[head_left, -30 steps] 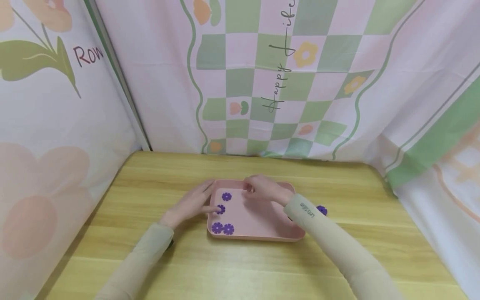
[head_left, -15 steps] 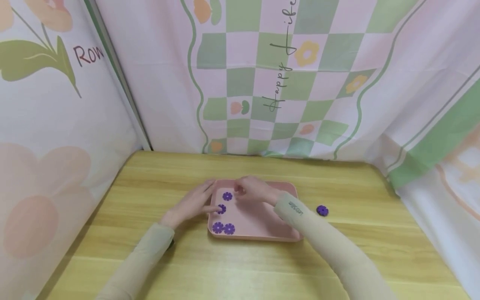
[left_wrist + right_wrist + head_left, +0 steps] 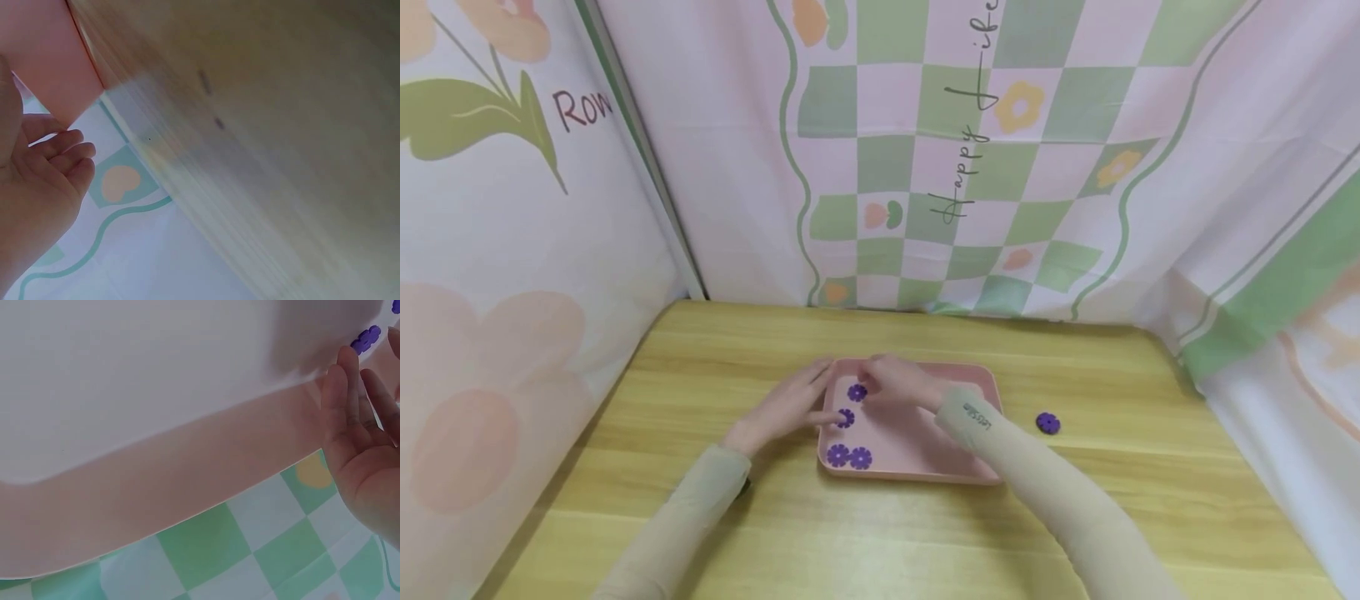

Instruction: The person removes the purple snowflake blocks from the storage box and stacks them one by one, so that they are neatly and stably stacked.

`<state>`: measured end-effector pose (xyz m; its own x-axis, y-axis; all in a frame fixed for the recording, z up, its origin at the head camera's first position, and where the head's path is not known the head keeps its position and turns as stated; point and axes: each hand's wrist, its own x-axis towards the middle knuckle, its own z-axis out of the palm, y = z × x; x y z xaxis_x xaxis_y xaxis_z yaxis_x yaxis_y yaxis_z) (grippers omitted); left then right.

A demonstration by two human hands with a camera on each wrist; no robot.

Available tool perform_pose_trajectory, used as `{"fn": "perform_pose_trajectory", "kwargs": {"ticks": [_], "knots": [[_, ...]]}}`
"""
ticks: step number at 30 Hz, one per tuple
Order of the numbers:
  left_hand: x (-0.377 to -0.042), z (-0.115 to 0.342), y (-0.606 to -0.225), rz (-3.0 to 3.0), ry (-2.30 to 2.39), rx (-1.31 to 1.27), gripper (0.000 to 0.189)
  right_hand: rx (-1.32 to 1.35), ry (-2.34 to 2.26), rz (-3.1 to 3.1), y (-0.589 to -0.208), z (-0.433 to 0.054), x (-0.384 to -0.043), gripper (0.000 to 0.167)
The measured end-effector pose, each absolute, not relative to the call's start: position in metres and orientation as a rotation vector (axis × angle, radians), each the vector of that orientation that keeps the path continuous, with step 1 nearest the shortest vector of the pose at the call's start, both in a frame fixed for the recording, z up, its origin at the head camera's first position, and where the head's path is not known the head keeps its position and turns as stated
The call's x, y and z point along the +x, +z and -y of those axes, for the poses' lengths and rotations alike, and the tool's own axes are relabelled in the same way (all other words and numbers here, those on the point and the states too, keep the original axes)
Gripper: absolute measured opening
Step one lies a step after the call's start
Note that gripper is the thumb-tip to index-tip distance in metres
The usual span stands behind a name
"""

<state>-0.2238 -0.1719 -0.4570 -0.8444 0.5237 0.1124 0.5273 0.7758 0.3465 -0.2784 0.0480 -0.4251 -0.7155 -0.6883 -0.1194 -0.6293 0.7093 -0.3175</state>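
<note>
Purple discs (image 3: 861, 458) in near-left corner of pink tray (image 3: 917, 477) look light, stiff, probably slick; pinch by notched edges. Left hand (image 3: 781, 410) at tray's left rim, thumb spread from fingers over middle disc (image 3: 849, 420); right hand (image 3: 897, 382) at far-left disc (image 3: 856, 392), can't tell if clamped.

Can see a shallow pink tray (image 3: 917, 478) flat on the bench (image 3: 865, 542), bearing purple notched discs (image 3: 861, 457): two side by side in the near left corner, two farther back, the nearer partly covered; another lying outside, right.
</note>
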Motion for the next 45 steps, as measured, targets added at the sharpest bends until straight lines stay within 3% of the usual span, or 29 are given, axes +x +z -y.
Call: {"fn": "perform_pose_trajectory", "kwargs": {"ticks": [8, 17, 45], "knots": [[-0.223, 0.171, -0.457, 2.975, -0.603, -0.856, 0.098, -1.056, -0.312, -2.698, -0.429, -0.043, -0.278, 0.026], [-0.222, 0.171, -0.456, 2.987, -0.628, -0.842, 0.098, -1.069, -0.269, -2.733, -0.434, -0.038, -0.277, 0.034], [-0.223, 0.171, -0.456, 2.979, -0.572, -0.856, 0.098, -1.088, -0.248, -2.775, -0.437, -0.032, -0.276, 0.022]]}}
